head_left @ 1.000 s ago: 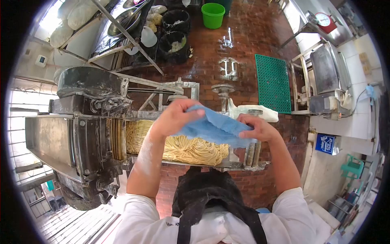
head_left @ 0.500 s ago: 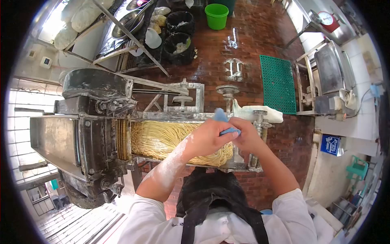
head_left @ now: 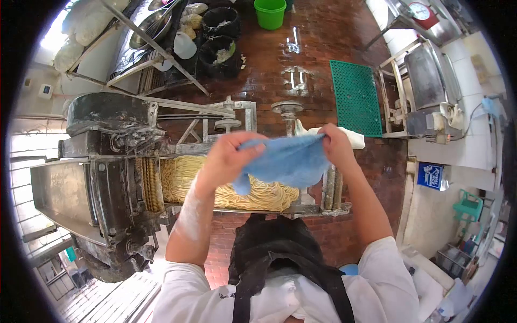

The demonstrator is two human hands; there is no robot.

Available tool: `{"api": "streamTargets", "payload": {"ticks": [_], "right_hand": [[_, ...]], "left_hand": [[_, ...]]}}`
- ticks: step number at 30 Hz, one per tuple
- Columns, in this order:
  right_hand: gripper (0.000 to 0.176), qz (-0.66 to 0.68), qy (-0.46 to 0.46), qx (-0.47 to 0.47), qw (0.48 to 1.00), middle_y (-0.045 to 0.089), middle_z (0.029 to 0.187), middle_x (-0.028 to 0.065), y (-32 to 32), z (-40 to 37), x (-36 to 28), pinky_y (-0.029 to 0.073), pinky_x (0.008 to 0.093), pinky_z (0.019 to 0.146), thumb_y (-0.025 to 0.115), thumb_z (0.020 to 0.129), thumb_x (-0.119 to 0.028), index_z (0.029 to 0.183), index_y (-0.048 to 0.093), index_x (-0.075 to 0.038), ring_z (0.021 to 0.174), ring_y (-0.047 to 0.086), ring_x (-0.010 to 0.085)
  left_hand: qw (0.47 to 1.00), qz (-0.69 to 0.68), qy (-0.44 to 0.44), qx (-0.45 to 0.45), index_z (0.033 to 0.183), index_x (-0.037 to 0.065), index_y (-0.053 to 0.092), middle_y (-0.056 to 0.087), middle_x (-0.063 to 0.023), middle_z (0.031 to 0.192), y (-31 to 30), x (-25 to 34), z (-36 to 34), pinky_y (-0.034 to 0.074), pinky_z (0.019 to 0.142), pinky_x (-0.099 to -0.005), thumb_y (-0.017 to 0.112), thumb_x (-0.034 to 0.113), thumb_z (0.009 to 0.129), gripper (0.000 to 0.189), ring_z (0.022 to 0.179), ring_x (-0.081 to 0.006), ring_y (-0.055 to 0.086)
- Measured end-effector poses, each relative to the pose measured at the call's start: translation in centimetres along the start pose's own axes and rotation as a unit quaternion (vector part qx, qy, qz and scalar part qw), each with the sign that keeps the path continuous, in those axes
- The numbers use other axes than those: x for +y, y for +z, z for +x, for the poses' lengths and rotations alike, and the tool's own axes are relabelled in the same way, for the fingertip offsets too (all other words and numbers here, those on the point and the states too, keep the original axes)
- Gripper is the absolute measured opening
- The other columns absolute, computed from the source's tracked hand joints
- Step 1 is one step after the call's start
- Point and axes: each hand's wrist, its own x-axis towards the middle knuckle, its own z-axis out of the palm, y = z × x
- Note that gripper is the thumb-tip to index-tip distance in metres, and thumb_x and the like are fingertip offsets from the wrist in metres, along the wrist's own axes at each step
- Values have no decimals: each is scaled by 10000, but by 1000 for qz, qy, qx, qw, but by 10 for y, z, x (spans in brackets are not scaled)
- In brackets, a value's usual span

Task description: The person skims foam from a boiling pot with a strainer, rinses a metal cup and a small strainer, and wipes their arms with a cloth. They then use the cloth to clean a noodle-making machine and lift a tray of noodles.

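A thin blue cloth (head_left: 291, 157) is stretched out between my two hands, above the noodle machine. My left hand (head_left: 227, 156) pinches its left end, thumb along the top. At the upper right corner my right hand (head_left: 336, 146) grips it with closed fingers. Below the cloth lies a long heap of yellow noodles (head_left: 258, 196) on the machine's bed, partly covered from sight by the cloth and my left hand. White flour coats my left forearm. The noodles reach left to the brass-coloured cutting rollers of the metal noodle machine (head_left: 121, 185).
A white cloth (head_left: 353, 139) rests on the machine frame beyond my right hand. A green mat (head_left: 355, 99) lies on the brick floor. Farther back stand a green bucket (head_left: 270, 13) and black-lined bins (head_left: 219, 51). A scale (head_left: 423, 15) stands at the far right.
The blue cloth was bunched between my hands, which were close together. Now my hands are apart, left hand leftward, and the cloth is spread open. The camera view has shifted slightly.
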Motion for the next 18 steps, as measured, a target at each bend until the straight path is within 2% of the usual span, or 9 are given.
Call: {"api": "streamTargets", "payload": {"ticks": [1, 3, 5, 7, 8, 11, 14, 15, 18], "right_hand": [[231, 14, -18, 32, 999, 611, 894, 166, -1, 8, 14, 492, 402, 763, 508, 756, 86, 936, 605, -22, 861, 609, 364], [244, 44, -55, 89, 994, 585, 856, 174, -1, 29, 39, 479, 365, 739, 447, 796, 108, 947, 596, -11, 815, 604, 327], [236, -35, -121, 167, 978, 623, 944, 161, -15, 62, 40, 495, 413, 809, 507, 784, 84, 963, 616, -24, 909, 611, 366], [249, -58, -113, 199, 972, 616, 937, 158, -27, 93, 38, 493, 410, 801, 506, 776, 94, 956, 629, -26, 908, 605, 365], [250, -72, -124, 207, 968, 614, 933, 157, -35, 105, 34, 492, 412, 797, 509, 770, 96, 949, 633, -28, 904, 604, 366], [248, -96, -143, 215, 961, 607, 920, 155, -48, 120, 28, 490, 419, 789, 519, 757, 97, 928, 644, -31, 899, 601, 368], [245, -102, -118, 191, 969, 607, 916, 153, -45, 115, 40, 490, 425, 796, 527, 746, 93, 915, 653, -33, 907, 600, 368], [252, -111, -106, 182, 971, 609, 918, 152, -38, 110, 51, 491, 426, 802, 528, 740, 91, 916, 657, -35, 913, 600, 366], [278, -130, -114, 152, 973, 622, 941, 147, -7, 88, 94, 492, 430, 826, 531, 722, 86, 923, 672, -44, 937, 601, 360]], "left_hand": [[999, -1, 18, 38, 1105, 30, 703, 703, -70, 892, -7, -12, 10, 498, 765, -274, 674, 178, 904, 252, 823, -103, 613], [991, 100, 40, 81, 1097, 48, 694, 705, -100, 935, -24, -33, 36, 496, 817, -293, 673, 145, 881, 238, 871, -157, 646], [967, 188, 108, 132, 1077, 70, 687, 703, -126, 976, -34, -54, 66, 500, 826, -323, 656, 106, 867, 215, 909, -262, 670], [957, 206, 122, 163, 1097, 60, 675, 698, -135, 960, -49, -68, 95, 496, 839, -330, 644, 57, 860, 239, 928, -269, 667], [951, 215, 130, 179, 1107, 55, 670, 696, -140, 952, -54, -70, 107, 494, 845, -333, 638, 33, 857, 253, 938, -273, 665], [947, 243, 36, 205, 1070, 49, 687, 686, -161, 953, -59, -61, 126, 495, 840, -356, 657, 2, 810, 266, 952, -304, 656], [918, 302, 147, 212, 1020, 75, 714, 689, -144, 994, -61, -112, 149, 488, 882, -410, 672, 13, 771, 260, 1007, -350, 614], [924, 279, 144, 217, 984, 90, 738, 691, -135, 971, -58, -131, 155, 485, 902, -428, 679, 12, 747, 257, 1003, -338, 606], [898, 347, 177, 204, 986, 46, 737, 699, -130, 980, -39, -172, 159, 491, 888, -406, 692, -6, 755, 240, 1017, -329, 619]]}}
